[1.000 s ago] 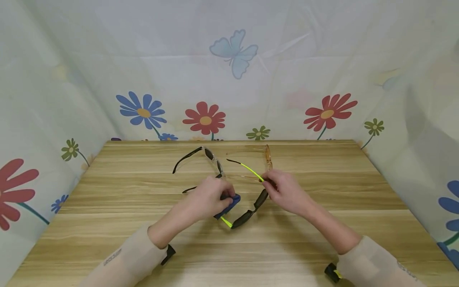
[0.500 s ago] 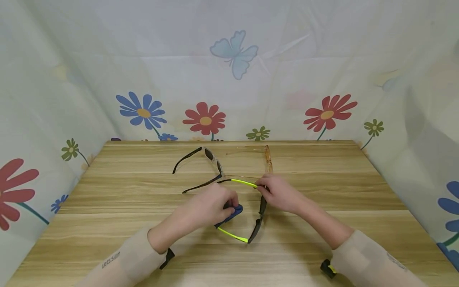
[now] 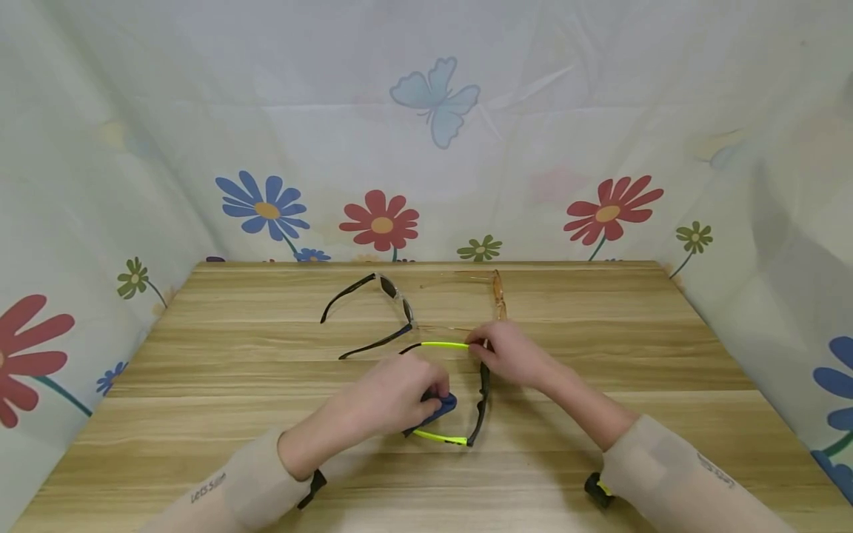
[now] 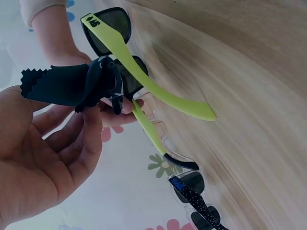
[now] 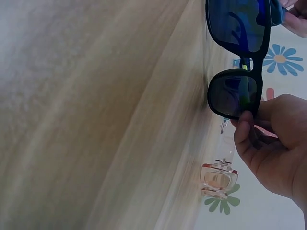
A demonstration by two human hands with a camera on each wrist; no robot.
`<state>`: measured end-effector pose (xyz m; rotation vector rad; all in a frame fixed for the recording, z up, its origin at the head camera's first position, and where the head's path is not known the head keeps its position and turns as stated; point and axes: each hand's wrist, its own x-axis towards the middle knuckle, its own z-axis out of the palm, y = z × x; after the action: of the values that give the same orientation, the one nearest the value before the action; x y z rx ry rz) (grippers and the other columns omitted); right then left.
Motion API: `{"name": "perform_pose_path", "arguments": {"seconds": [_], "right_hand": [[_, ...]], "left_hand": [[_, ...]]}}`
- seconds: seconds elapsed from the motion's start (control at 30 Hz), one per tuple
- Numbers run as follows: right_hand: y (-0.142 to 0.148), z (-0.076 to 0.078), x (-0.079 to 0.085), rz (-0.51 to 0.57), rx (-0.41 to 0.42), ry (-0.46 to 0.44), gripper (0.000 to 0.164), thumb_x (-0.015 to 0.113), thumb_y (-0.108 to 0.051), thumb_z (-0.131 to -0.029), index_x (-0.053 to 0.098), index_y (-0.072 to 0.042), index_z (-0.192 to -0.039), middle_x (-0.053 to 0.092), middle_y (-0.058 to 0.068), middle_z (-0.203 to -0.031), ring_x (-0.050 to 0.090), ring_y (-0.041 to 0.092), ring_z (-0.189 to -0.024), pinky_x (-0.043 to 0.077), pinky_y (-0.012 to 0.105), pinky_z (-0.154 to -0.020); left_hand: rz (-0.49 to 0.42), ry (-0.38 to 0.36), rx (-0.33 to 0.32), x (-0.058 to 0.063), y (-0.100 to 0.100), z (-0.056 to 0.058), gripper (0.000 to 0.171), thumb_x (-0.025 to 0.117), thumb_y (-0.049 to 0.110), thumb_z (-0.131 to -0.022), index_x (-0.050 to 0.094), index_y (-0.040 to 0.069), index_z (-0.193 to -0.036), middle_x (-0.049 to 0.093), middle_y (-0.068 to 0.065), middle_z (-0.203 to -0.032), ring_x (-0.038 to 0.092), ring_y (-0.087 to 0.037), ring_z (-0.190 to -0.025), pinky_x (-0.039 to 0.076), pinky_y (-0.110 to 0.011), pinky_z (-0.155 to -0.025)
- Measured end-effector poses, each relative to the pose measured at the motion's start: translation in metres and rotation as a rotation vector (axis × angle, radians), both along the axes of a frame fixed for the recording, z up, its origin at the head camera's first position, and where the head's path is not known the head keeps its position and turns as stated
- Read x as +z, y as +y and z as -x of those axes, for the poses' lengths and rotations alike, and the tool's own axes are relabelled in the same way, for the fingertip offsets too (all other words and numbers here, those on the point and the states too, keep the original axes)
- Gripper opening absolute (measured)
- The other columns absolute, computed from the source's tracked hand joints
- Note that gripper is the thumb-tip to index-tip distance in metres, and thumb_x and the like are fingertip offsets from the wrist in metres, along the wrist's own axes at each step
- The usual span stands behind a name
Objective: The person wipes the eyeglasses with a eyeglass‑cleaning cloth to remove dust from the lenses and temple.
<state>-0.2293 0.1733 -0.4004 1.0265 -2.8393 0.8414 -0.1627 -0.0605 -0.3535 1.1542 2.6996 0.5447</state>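
The step in hand, as we judge it, is wiping: our left hand [image 3: 405,392] has the dark blue cloth with zigzag edges [image 4: 57,85] close to the black-framed sunglasses with dark lenses and neon-yellow temples [image 5: 258,67]. Its fingers are curled, nipping the cloth against the thumb; whether the cloth touches the frame we cannot tell. Our right hand [image 3: 512,354] pinches those sunglasses between thumb and fingers, at the corner where the far temple meets the front. From that hand the front reaches back toward us, and the far temple points left from its fingertips. The next move, we think, calls for a firm right hold that spares the hinge, and a flat part of the cloth laid on a lens by the left.

Counting up, we have one cloth and three pairs of glasses, all with temples unfolded. One pair is in our right hand. The clear-framed sunglasses with dark lenses and black temples [image 3: 389,286] lie beyond our left hand, and the transparent amber-framed glasses with thin temples [image 3: 498,292] lie just beyond our right, both on the pale wood-grain table [image 3: 220,370].
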Motion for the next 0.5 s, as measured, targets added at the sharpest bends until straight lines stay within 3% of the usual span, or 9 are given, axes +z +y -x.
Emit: {"name": "perform_pose_path", "arguments": {"seconds": [0.17,0.3,0.4,0.5], "right_hand": [[0.0,-0.004,0.003,0.027,-0.099,-0.017,0.01,0.066,-0.009,-0.1,0.071,-0.002,-0.095,0.065,0.0,-0.079,0.055,0.008,-0.065,0.048,0.028,-0.059],[0.004,-0.011,0.01,-0.018,-0.216,-0.007,0.036,0.068,-0.024,-0.1,0.056,-0.012,-0.069,0.045,-0.007,-0.057,0.04,0.008,-0.05,0.034,0.026,-0.048],[0.009,-0.017,0.018,-0.089,-0.213,-0.038,0.054,0.071,-0.033,-0.097,0.044,-0.017,-0.054,0.031,-0.012,-0.048,0.028,0.005,-0.043,0.024,0.025,-0.045],[0.012,-0.022,0.024,-0.156,-0.149,-0.13,0.061,0.071,-0.038,-0.097,0.04,-0.02,-0.047,0.026,-0.015,-0.044,0.022,0.002,-0.04,0.019,0.024,-0.043]], "left_hand": [[-0.006,0.021,-0.01,-0.003,0.0,-0.001,0.006,0.079,0.012,-0.091,0.074,0.014,-0.088,0.066,0.01,-0.077,0.055,-0.002,-0.069,0.048,-0.02,-0.063],[-0.001,0.033,-0.005,-0.005,-0.001,0.0,0.007,0.079,0.011,-0.091,0.074,0.014,-0.087,0.065,0.01,-0.077,0.055,-0.002,-0.068,0.048,-0.02,-0.063],[0.007,0.035,0.006,-0.005,-0.002,-0.001,0.008,0.079,0.011,-0.091,0.073,0.014,-0.086,0.064,0.01,-0.076,0.055,-0.003,-0.068,0.047,-0.02,-0.062],[0.016,0.036,0.018,-0.006,-0.003,-0.001,0.008,0.079,0.012,-0.091,0.073,0.014,-0.086,0.064,0.01,-0.076,0.054,-0.003,-0.068,0.047,-0.021,-0.062]]}}
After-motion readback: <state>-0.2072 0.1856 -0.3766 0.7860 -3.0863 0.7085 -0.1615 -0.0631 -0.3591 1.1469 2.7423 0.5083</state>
